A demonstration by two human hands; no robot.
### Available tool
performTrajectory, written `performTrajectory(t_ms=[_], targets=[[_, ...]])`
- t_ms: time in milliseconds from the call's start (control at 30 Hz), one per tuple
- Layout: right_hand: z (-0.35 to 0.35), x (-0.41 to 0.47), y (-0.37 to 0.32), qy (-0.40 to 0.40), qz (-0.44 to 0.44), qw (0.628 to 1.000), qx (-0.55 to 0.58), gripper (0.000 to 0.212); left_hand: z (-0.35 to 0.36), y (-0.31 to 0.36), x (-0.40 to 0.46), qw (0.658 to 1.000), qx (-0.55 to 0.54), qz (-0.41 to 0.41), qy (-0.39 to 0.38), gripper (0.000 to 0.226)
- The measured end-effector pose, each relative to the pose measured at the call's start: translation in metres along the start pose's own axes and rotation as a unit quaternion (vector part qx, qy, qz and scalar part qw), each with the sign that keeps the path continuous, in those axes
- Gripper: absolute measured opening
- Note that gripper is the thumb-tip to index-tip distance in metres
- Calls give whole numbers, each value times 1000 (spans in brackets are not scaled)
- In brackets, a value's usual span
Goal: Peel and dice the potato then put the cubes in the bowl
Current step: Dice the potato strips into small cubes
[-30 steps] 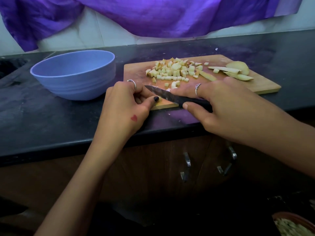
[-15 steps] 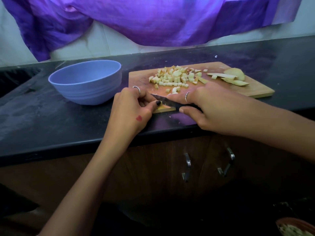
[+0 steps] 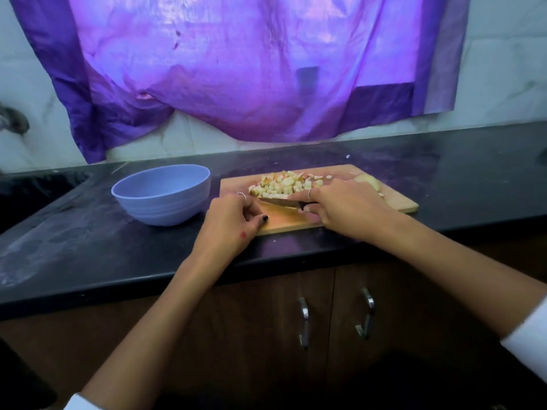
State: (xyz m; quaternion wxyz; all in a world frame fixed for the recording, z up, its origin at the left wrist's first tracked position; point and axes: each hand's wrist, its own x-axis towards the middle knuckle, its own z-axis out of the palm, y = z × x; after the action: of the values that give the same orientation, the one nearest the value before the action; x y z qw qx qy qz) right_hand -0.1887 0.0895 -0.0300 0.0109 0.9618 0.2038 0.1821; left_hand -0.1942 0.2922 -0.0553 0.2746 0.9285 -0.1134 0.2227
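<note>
The cutting board (image 3: 396,202) sits close to the counter's (image 3: 88,255) front edge, with bare black top between it and the wall. The blue bowl (image 3: 161,196) stands just left of the board. The right hand (image 3: 343,208) curls round the knife (image 3: 278,201), whose blade lies across the board with its tip pointing left. The left hand (image 3: 231,223), fingers curled, rests at the board's left end; what they hold cannot be made out. Potato cubes (image 3: 284,183) heap behind the blade. The right hand partly hides an uncut potato piece (image 3: 368,182).

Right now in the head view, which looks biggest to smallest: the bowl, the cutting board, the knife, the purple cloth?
1. purple cloth
2. cutting board
3. bowl
4. knife, partly hidden by the right hand, so its full length is unsure.
</note>
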Motion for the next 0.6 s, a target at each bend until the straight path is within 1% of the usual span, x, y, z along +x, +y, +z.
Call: performTrajectory(t_ms=[67, 133, 200, 300, 333, 400, 467, 500, 567, 600], targets=[[0, 6, 11, -1, 19, 997, 71, 41, 4, 2, 12, 1000, 20, 8, -7, 7], [-4, 3, 21, 21, 38, 993, 107, 34, 8, 4, 25, 999, 45, 5, -17, 9], [-9, -7, 31, 34, 54, 993, 98, 30, 11, 4, 37, 996, 84, 9, -16, 13], [-13, -29, 47, 19, 53, 996, 65, 34, 16, -1, 52, 991, 128, 42, -1, 14], [-13, -34, 51, 21, 42, 997, 55, 36, 19, -5, 55, 990, 133, 52, 7, 15], [-11, -40, 56, 61, -12, 998, 29, 36, 22, -9, 57, 989, 134, 56, 25, 21], [-2, -38, 61, 113, -75, 991, -14, 37, 21, -6, 58, 988, 126, 58, 65, 27], [3, -34, 61, 124, -95, 987, -28, 38, 21, -4, 58, 986, 125, 64, 91, 29], [14, -18, 59, 129, -100, 986, -24, 37, 18, -3, 57, 978, 132, 85, 134, 29], [19, -10, 58, 130, -89, 987, -19, 36, 16, -3, 56, 976, 134, 91, 147, 28]])
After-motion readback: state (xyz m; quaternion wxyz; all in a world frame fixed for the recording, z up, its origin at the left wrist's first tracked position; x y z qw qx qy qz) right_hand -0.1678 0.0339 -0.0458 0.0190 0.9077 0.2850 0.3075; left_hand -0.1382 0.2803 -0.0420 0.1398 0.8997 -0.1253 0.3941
